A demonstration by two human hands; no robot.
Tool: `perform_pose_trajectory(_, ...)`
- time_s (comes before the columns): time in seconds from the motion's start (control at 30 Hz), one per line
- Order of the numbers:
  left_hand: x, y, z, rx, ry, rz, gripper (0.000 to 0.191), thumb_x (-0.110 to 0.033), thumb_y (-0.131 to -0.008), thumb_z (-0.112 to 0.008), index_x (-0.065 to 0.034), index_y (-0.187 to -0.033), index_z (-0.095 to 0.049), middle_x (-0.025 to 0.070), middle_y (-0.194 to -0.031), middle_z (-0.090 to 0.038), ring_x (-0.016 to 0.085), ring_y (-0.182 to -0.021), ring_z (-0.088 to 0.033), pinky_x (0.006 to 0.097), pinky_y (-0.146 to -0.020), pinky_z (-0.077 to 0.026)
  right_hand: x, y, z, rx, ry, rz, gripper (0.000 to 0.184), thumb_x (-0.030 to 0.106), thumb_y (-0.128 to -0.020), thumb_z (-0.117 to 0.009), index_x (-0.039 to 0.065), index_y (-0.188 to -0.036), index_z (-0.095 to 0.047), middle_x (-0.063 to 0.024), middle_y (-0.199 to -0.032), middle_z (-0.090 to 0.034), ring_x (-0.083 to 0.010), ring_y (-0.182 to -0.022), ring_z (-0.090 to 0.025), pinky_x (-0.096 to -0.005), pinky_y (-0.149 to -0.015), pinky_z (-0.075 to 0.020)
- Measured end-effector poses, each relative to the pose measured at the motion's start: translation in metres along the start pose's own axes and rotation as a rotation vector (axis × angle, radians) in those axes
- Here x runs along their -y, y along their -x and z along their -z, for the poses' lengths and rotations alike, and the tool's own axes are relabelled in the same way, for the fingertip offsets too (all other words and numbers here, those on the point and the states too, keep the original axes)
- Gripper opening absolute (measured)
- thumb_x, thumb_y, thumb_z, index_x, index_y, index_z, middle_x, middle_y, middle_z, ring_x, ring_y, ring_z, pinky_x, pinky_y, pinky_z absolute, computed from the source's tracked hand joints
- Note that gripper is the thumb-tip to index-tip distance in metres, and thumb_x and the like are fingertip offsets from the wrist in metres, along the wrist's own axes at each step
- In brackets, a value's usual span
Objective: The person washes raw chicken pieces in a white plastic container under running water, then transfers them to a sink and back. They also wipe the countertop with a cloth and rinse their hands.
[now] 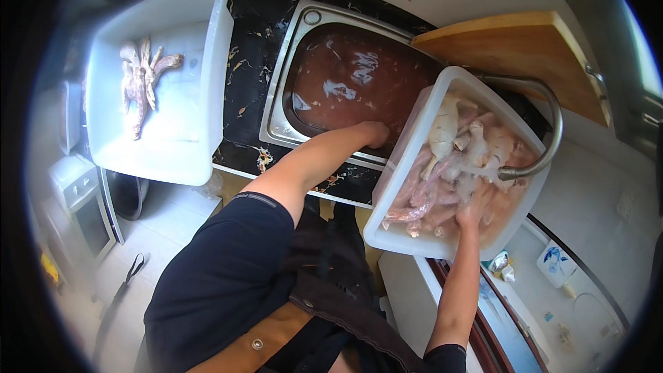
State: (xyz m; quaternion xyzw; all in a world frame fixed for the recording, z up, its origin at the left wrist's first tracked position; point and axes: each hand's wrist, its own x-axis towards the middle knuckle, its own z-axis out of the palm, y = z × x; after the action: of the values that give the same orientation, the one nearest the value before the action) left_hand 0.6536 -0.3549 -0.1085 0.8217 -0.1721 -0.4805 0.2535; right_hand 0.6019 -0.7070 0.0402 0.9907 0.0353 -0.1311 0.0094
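My left hand (377, 133) reaches into a stainless steel sink (279, 124) filled with murky reddish water (342, 62); its fingers are under the surface, so what they touch is hidden. My right hand (469, 215) dips into a white plastic tub (380, 223) at the right, its fingers lost in cloudy water beside pieces of raw poultry. Pale plucked poultry (443, 132) and long pinkish neck-like pieces (430, 186) fill this tub. A curved metal faucet (554, 134) pours water into it, just beyond my right hand.
A second white plastic tub (210, 88), at the left, holds a few raw poultry pieces (140, 80). Black marbled countertop (248, 62) lies between it and the sink. A wooden board (523, 41) leans against the wall behind the faucet.
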Motion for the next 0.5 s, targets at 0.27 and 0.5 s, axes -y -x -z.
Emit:
perform_pose_trajectory(0.27,0.024,0.032,0.018,-0.491,0.208,0.332,0.029,-0.02,-0.092,-0.053,-0.0045,-0.107,-0.072,0.0213,-0.117,-0.066,0.039,-0.107,-0.065,0.0465,-0.089,-0.053,-0.004,-0.003,-0.006,-0.023,-0.035,-0.021,0.074,0.022,-0.087,-0.053,-0.003,-0.15,-0.022,-0.0364,-0.152,-0.018,-0.0507,-0.142,-0.016,-0.0508,-0.118,-0.0153)
perform_pose_trajectory(0.5,0.047,0.003,-0.006,-0.371,0.077,0.109,0.027,-0.017,-0.089,-0.053,-0.0019,-0.096,-0.073,0.0204,-0.104,-0.07,0.037,-0.097,-0.068,0.0453,-0.083,-0.055,0.0,-0.002,-0.004,0.052,-0.107,-0.118,0.074,0.018,-0.086,-0.053,0.0,-0.151,-0.023,-0.035,-0.153,-0.018,-0.0499,-0.144,-0.015,-0.0513,-0.119,-0.0153)
